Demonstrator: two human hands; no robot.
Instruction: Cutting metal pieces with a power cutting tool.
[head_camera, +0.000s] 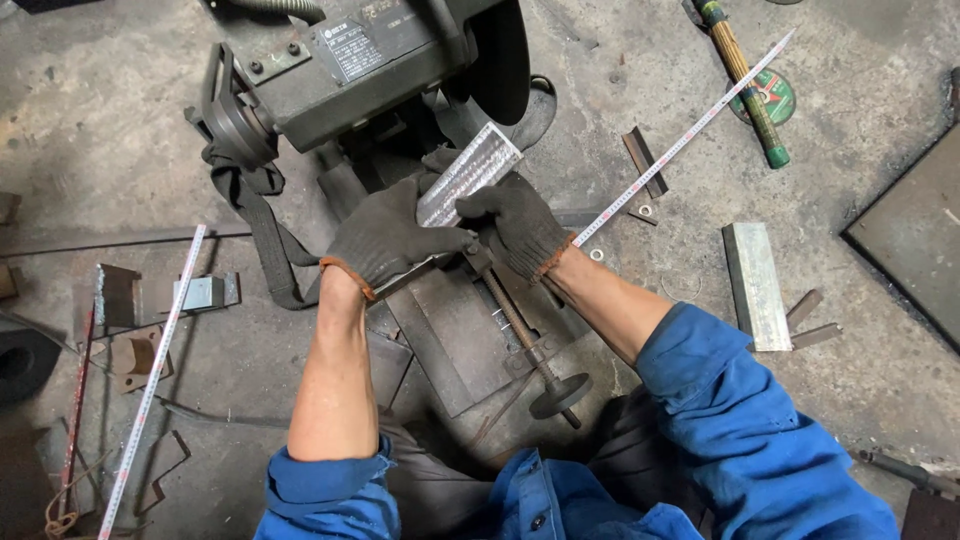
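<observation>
Frame centre: my gloved left hand (385, 240) and right hand (515, 225) both grasp a ribbed metal bar (470, 170) on the cut-off saw (370, 60) vise (450, 330).

Evenly lit by soft, diffuse daylight, with only faint shadows under the dark cut-off saw machine (380, 60). Bright glare off the shiny ribbed metal bar (468, 172). Sharp throughout, slightly bent toward the edges by wide-angle distortion.

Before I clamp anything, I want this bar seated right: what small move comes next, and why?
Probably lower the metal bar flat into the saw's vise. Both gloved hands, left and right, hold it tilted above the vise, under the cut-off saw.
</observation>
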